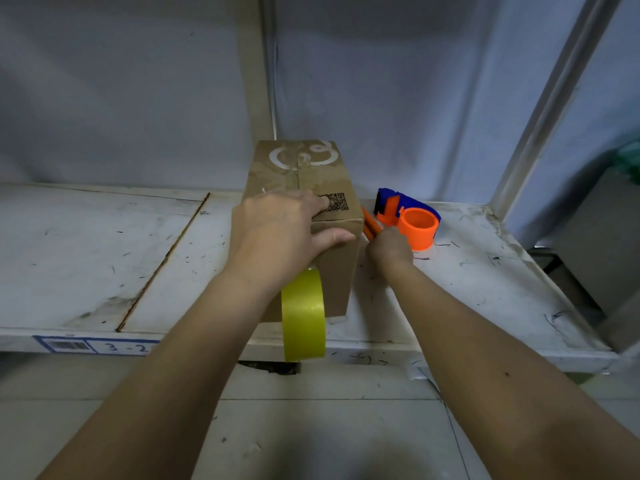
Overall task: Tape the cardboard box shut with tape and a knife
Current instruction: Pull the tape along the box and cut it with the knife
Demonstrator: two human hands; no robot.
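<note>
Two hands are at work on a white, scuffed counter [86,258] whose front edge carries a barcode label [65,346]. The cardboard box [337,268] stands near that front edge, roughly mid-counter, with its flaps closed and a seam running along the top; its contents are not visible. A QR code is printed on the top face. The left hand [277,230] lies spread over the near top edge of the box, fingers on the top, thumb pressed along the front corner. A roll of yellow tape [304,317] hangs around the left wrist, in front of the box's near face and overhanging the counter edge. The right hand [389,247] is down on the counter just right of the box, fingers closed on an orange knife [370,225] that lies touching or just beside the box's right side. An orange and blue tape dispenser [410,218] sits just beyond the right hand, its orange ring empty. Left of the box the counter is open, crossed by one diagonal joint line. Grey sheeting backs the counter; a metal post rises at the right rear corner.
</note>
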